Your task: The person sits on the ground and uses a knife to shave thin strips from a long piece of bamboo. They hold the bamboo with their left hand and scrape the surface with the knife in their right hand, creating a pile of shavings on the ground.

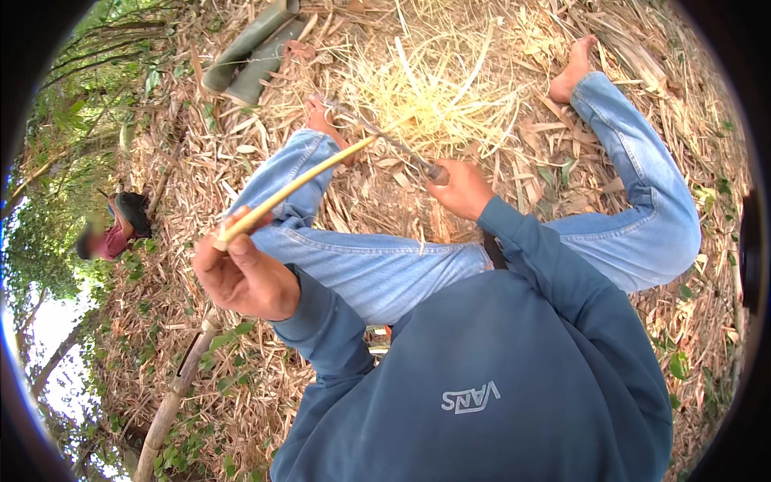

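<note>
My left hand (249, 277) pinches the near end of a long, pale yellow bamboo stick (301, 182) between thumb and fingers. The stick slants away up and to the right, over my bent leg. My right hand (463, 190) is wrapped round the handle of a knife (409, 153), whose dark, thin blade points up and to the left. Blade and stick cross near the stick's far end; they appear to touch there. Beyond the crossing lies a loose heap of pale yellow shavings (442, 104), and the stick's far tip blends into it.
Dry bamboo leaves cover the ground (369, 201). A pair of dark green rubber boots (249, 60) lies at the far left. A bamboo pole (178, 394) lies at the near left. Another person (120, 229) is low to the ground by the bushes. My jeans-clad legs (642, 193) spread around the heap.
</note>
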Tool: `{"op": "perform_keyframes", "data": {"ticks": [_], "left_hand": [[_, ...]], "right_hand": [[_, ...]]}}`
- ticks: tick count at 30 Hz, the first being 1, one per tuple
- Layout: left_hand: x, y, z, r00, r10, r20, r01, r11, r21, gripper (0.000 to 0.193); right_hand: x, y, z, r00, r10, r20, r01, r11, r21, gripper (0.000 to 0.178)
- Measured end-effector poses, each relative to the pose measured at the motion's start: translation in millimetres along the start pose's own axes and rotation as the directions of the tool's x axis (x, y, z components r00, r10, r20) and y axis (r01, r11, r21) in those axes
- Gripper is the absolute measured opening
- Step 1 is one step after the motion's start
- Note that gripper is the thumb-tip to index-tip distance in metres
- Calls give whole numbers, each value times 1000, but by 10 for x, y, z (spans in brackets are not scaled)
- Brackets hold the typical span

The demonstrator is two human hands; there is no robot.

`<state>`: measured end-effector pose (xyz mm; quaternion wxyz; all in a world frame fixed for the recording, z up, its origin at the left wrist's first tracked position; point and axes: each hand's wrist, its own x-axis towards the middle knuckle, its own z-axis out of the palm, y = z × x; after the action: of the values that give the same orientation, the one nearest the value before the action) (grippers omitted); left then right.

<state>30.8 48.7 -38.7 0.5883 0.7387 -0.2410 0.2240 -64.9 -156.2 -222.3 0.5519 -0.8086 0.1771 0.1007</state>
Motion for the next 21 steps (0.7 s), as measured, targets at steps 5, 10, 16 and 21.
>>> {"op": "perform_keyframes", "data": {"ticks": [5,10,16,21], "left_hand": [[58,50,55,999,-35,34,36,999,-25,18],[63,-11,70,1000,-16,-1,16,998,-54,20],[51,-36,60,980,-27,195,93,937,-338,21],[30,-31,25,967,-11,256,91,948,-303,22]], "right_hand": [[271,815,242,952,307,-6,-307,951,-39,36],[287,876,-2,899,431,79,-421,899,-119,34],[-200,-234,-92,995,53,82,-62,993,105,25],[-404,-771,-192,973,-200,115,182,972,149,21]]}}
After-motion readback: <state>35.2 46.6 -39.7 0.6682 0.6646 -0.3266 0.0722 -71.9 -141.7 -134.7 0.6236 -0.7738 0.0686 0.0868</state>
